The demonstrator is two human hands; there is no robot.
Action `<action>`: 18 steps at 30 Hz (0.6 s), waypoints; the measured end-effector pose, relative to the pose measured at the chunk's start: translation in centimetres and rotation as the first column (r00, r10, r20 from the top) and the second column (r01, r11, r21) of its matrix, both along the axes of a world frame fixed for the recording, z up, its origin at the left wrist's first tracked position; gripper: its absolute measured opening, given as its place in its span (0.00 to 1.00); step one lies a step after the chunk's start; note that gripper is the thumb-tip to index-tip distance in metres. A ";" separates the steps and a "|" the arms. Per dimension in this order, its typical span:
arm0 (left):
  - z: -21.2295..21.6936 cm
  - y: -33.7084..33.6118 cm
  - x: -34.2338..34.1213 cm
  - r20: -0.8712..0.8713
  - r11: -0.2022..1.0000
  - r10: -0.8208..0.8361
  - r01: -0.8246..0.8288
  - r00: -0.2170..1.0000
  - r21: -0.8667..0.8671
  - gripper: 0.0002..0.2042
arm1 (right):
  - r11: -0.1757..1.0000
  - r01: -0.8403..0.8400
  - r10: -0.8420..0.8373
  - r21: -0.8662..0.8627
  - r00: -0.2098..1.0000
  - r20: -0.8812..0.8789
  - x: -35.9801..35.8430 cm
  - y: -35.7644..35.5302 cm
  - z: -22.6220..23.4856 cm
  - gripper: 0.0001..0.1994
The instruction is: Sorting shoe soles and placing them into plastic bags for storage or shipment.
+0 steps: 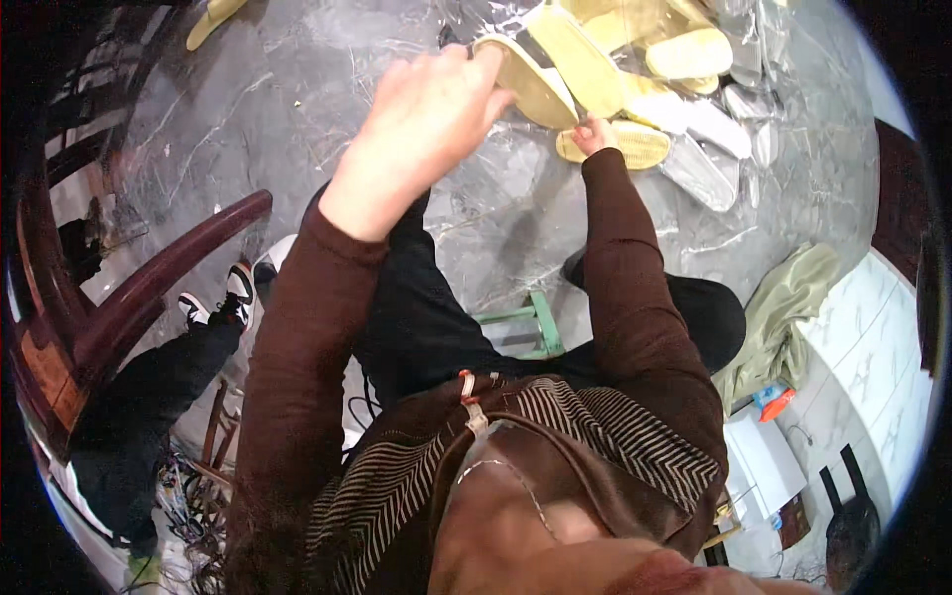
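My left hand (426,119) is closed on the upper end of a pale yellow slipper sole (537,91), fingers curled over its edge. At the lower end of that sole, the fingertips of my right hand (597,137) are pinched together. Just beneath my right hand lies another yellow sole (643,146) with a ridged surface. A broader yellow sole (583,64) is right behind the held one. To the right are a rounded yellow slipper (691,54) and a grey-white sole (704,171). My left palm hides part of the held sole.
The pile spreads over a grey marbled floor (317,89); a lone yellow sole (210,25) lies far left. A dark wooden armrest (188,253) and another person's shoes (238,293) are at left. A green stool (544,325) stands between my legs. Green cloth (783,322) hangs at right.
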State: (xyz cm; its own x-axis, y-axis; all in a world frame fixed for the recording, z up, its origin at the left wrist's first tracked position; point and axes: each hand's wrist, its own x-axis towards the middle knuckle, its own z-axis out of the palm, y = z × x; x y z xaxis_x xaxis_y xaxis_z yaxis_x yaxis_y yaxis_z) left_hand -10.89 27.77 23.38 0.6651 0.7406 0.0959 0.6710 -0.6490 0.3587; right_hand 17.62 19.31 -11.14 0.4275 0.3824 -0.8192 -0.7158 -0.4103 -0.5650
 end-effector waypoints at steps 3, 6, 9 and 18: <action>0.0 0.6 -1.1 0.017 0.999 0.015 -0.015 1.000 0.030 0.12 | 0.971 0.197 -0.165 0.140 0.963 -0.212 -1.0 1.6 -0.2 0.10; -0.2 0.5 -2.4 -0.006 0.999 0.039 -0.039 0.999 0.002 0.12 | 0.980 0.167 -0.170 0.113 0.985 0.023 -3.3 2.6 2.9 0.04; -0.7 0.8 -2.9 -0.041 0.998 0.056 -0.057 0.998 -0.022 0.12 | 0.964 0.000 -0.101 0.265 0.924 0.368 -5.6 2.2 8.4 0.02; 0.1 0.6 -3.8 -0.074 0.986 0.157 -0.161 0.985 -0.049 0.14 | 0.692 -0.689 0.332 0.217 0.570 0.751 -8.0 -6.4 31.5 0.02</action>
